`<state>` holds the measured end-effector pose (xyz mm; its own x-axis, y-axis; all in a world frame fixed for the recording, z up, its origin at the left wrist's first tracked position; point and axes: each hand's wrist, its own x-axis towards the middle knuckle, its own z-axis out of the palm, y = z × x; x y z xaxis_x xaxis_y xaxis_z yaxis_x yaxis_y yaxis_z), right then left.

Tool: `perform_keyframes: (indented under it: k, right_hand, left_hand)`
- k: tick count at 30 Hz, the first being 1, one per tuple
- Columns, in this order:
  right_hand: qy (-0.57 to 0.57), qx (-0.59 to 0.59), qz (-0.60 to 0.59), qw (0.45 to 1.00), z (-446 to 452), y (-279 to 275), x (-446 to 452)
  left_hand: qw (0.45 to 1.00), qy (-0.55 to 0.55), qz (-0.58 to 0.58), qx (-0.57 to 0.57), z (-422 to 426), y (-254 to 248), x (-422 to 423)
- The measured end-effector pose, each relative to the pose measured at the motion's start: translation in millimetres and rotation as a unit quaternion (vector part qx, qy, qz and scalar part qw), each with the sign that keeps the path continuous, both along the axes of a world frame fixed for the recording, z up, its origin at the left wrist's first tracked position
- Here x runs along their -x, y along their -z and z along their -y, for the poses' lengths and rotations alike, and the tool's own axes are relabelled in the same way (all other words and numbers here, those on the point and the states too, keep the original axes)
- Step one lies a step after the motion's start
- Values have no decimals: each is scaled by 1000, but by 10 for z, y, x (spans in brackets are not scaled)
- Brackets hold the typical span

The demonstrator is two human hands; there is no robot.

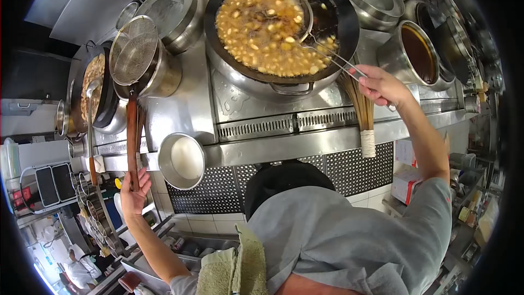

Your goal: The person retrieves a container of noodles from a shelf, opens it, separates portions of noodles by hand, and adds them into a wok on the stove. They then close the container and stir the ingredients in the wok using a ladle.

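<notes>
My right hand [385,86] is closed around the long wire handle of a skimmer [331,57]. The skimmer's round hoop sits at the right inside a big dark wok [214,38], partly sunk in bubbling brown liquid. Many pale, nut-like pieces [256,33] float there; I cannot tell their exact kind. My left hand [135,194], palm up, has the end of a wooden handle between thumb and fingers. That handle belongs to a mesh strainer [132,49], whose round basket rests over a metal pot [166,74] left of the wok.
A bamboo brush [364,114] hangs over the counter's front edge. Near the left hand is a metal pot with whitish contents [185,158]. A second wok [93,84] with a ladle [91,95] stands far left. At right is a pot of dark brown liquid [419,54].
</notes>
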<state>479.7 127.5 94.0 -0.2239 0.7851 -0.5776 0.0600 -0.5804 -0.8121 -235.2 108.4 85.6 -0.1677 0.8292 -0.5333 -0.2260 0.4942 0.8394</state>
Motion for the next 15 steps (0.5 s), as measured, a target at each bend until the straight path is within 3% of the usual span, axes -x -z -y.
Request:
perform_keyframes:
  k: [3,15]
  right_hand:
    - [4,-3,-26,1000,136,-1,100]
    - [53,-44,81,994,657,-461,598]
  left_hand:
    - [1000,2,-10,2,-8,3,55]
    - [998,54,-9,-8,-174,-13,197]
